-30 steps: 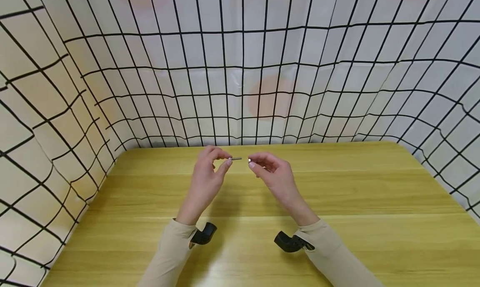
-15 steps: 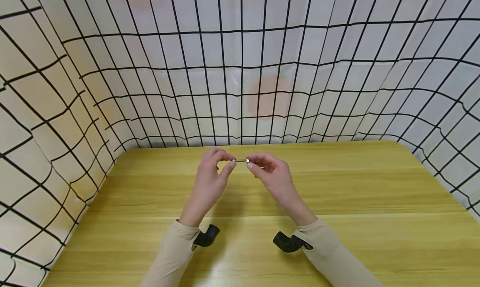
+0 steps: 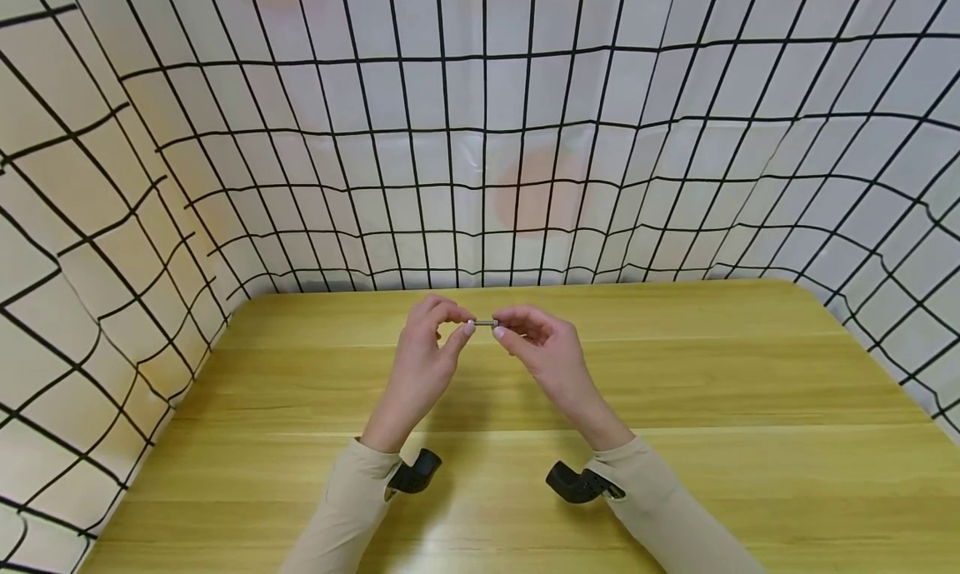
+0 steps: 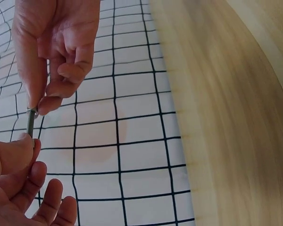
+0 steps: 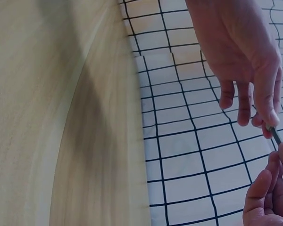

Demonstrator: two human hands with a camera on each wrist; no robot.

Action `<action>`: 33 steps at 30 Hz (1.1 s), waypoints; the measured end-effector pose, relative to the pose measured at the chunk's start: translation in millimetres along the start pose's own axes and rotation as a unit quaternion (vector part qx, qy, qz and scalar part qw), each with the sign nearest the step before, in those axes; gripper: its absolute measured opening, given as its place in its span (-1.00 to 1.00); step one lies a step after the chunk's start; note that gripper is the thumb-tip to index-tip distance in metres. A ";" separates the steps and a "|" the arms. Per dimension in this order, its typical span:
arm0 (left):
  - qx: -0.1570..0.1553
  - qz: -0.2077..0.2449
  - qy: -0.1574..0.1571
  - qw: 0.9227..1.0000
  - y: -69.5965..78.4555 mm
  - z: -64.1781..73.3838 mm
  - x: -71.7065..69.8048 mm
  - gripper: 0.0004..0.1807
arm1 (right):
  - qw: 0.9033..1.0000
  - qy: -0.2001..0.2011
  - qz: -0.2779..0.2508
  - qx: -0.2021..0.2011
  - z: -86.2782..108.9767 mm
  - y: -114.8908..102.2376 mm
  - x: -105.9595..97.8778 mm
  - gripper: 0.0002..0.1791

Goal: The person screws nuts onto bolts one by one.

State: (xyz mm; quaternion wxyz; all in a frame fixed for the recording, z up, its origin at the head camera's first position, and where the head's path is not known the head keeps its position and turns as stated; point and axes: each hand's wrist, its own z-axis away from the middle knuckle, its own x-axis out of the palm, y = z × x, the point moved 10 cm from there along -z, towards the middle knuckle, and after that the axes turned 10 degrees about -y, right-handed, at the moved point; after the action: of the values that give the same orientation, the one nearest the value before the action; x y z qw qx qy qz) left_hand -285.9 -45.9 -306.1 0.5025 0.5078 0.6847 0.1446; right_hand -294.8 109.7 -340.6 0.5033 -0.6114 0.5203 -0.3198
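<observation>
In the head view, my left hand (image 3: 424,351) pinches one end of a thin grey metal bolt (image 3: 483,323) between thumb and index finger. Its shank points right, level above the table. At the other end my right hand (image 3: 551,351) pinches a small silver piece that looks like a nut. In the left wrist view the nut (image 4: 32,111) sits at the end of the bolt's shank (image 4: 30,124); whether it is threaded on, I cannot tell. Fingertips hide the bolt's left end. The right wrist view shows part of the shank (image 5: 276,136) between both hands' fingertips.
Below the hands is a wooden table (image 3: 480,507). A white wall covering with a black grid (image 3: 480,166) rises behind the far edge and along the sides. Black wrist-worn devices show at the left cuff (image 3: 416,472) and right cuff (image 3: 576,482).
My left hand has moved slightly right, bringing the bolt's free end from a visible gap up to the nut in my right hand. My right hand has barely moved.
</observation>
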 end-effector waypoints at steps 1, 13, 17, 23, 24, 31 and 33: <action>0.000 0.000 0.000 1.000 0.0 0.2 0.0 -0.96 | 1.000 -0.001 0.000 0.002 0.2 0.5 0.0 -0.76; 0.051 -0.030 0.011 0.998 10.3 0.9 -1.6 -0.96 | 0.999 -0.032 0.035 0.000 -0.1 1.9 -0.7 -0.75; 0.057 -0.033 0.003 0.998 12.2 1.1 -0.1 -0.95 | 0.998 -0.035 0.056 -0.007 -0.3 0.5 -1.3 -0.79; 0.077 -0.038 -0.010 0.996 17.4 1.7 3.8 -0.96 | 0.998 -0.041 0.038 -0.004 -1.2 1.0 0.3 -0.79; 0.081 -0.038 -0.011 0.996 18.2 1.7 4.2 -0.96 | 0.999 -0.043 0.033 -0.002 -1.0 -0.4 1.0 -0.78; 0.095 -0.031 -0.012 0.995 20.7 2.6 7.2 -0.95 | 0.999 -0.047 0.025 0.007 3.4 -21.0 5.9 -0.73; 0.099 -0.028 -0.011 0.995 21.6 2.6 7.5 -0.95 | 0.999 -0.044 0.021 0.010 1.7 -13.9 3.9 -0.72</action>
State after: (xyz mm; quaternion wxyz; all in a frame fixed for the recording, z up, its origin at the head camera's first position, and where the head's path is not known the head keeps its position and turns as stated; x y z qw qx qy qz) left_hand -271.7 -30.9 -296.0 0.4610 0.5369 0.7043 0.0565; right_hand -287.9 105.8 -328.5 0.5386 -0.6088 0.5067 -0.2873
